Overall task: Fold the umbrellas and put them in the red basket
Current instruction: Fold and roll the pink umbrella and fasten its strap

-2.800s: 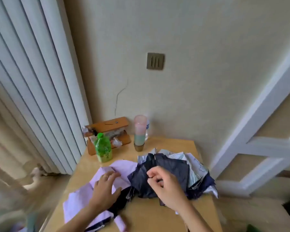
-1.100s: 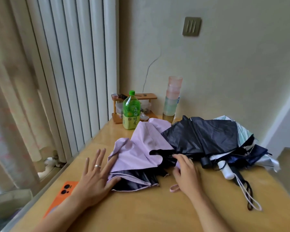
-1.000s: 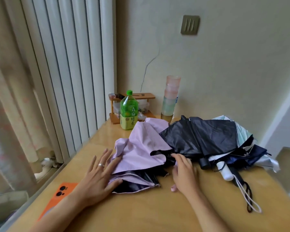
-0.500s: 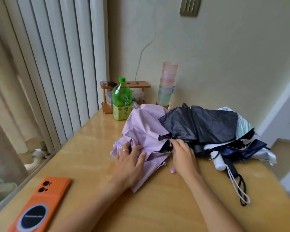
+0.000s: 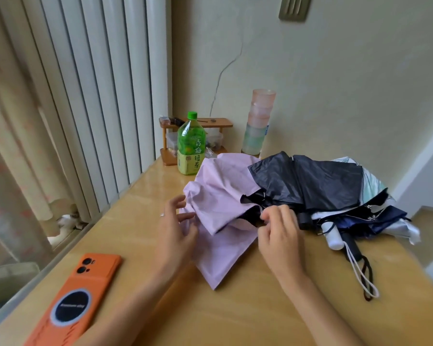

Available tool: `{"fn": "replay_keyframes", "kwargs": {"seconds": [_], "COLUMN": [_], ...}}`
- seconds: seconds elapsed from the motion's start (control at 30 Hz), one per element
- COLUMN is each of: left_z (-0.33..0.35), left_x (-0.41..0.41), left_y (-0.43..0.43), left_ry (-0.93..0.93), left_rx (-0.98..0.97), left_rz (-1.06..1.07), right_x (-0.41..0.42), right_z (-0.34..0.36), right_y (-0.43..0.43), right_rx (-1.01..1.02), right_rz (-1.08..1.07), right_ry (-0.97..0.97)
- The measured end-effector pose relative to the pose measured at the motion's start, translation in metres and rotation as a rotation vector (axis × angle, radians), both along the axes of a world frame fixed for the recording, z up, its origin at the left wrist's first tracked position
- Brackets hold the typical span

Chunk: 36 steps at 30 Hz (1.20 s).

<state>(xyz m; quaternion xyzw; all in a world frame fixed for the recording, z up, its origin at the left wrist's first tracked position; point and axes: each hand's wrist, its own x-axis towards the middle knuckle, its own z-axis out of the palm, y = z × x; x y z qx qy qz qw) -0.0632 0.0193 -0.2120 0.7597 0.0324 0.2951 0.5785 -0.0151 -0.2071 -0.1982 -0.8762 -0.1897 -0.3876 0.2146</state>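
A lilac umbrella (image 5: 220,203) lies crumpled in the middle of the wooden table (image 5: 248,315), its canopy loose. Overlapping its right side is a dark navy umbrella (image 5: 308,186), and under that a white and blue one (image 5: 385,216) with a white handle and wrist cords toward the front. My left hand (image 5: 176,228) hovers at the lilac canopy's left edge with fingers relaxed, a ring on one finger. My right hand (image 5: 278,228) pinches the fabric edge where lilac and navy canopies meet. No red basket is in view.
An orange phone (image 5: 75,303) lies face down at the table's front left. At the back stand a green tea bottle (image 5: 191,146), a small wooden rack (image 5: 198,136) and stacked plastic cups (image 5: 259,121). White vertical blinds run along the left; a wall is behind.
My left hand has lifted off the lilac canopy and opened beside it. My right hand has curled its fingers onto the fabric edge. The view has moved closer and lower.
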Motion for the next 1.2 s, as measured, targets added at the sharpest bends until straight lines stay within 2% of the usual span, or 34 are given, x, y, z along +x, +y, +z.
{"fn": "replay_keyframes", "kwargs": {"seconds": [0.07, 0.13, 0.17, 0.27, 0.4, 0.53, 0.63, 0.7, 0.8, 0.9, 1.0, 1.1, 1.2], "left_z": [-0.005, -0.011, -0.013, -0.019, -0.015, 0.002, 0.012, 0.014, 0.016, 0.02, 0.021, 0.017, 0.017], "left_x": [-0.006, -0.007, -0.007, -0.006, -0.008, -0.013, -0.012, -0.011, -0.009, -0.01, -0.013, -0.015, -0.018], "left_y": [0.002, 0.003, 0.005, 0.011, 0.015, 0.009, 0.011, 0.013, 0.011, 0.009, 0.012, 0.017, 0.016], "left_ry": [0.014, 0.066, 0.121, 0.278, 0.271, 0.197, 0.14, 0.121, 0.11, 0.106, 0.118, 0.077, 0.072], "left_rx": [0.036, 0.072, 0.094, 0.161, 0.207, -0.031, -0.252, -0.339, -0.424, -0.431, -0.44, -0.29, -0.195], "left_rz": [-0.014, 0.064, 0.134, 0.247, 0.161, 0.032, -0.056, -0.053, -0.042, -0.052, -0.02, 0.033, 0.052], "right_x": [-0.019, -0.03, -0.032, -0.023, -0.007, -0.005, -0.018, -0.03, -0.042, -0.037, -0.03, -0.03, -0.034], "right_z": [0.0, -0.007, -0.014, -0.036, -0.042, -0.034, -0.015, -0.003, 0.0, -0.018, -0.023, -0.017, -0.013], "right_y": [0.007, 0.017, 0.02, 0.023, 0.023, 0.026, 0.023, 0.018, 0.019, 0.032, 0.037, 0.028, 0.021], "right_rx": [-0.037, -0.11, -0.144, -0.252, -0.24, -0.119, 0.05, 0.058, -0.044, -0.101, -0.02, 0.019, 0.053], "right_rz": [0.301, 0.518, 0.558, 0.446, 0.321, 0.334, 0.464, 0.567, 0.667, 0.548, 0.559, 0.598, 0.58], "right_ry": [-0.038, 0.096, 0.175, 0.327, 0.441, 0.412, 0.222, 0.15, 0.24, 0.238, 0.284, 0.348, 0.307]}}
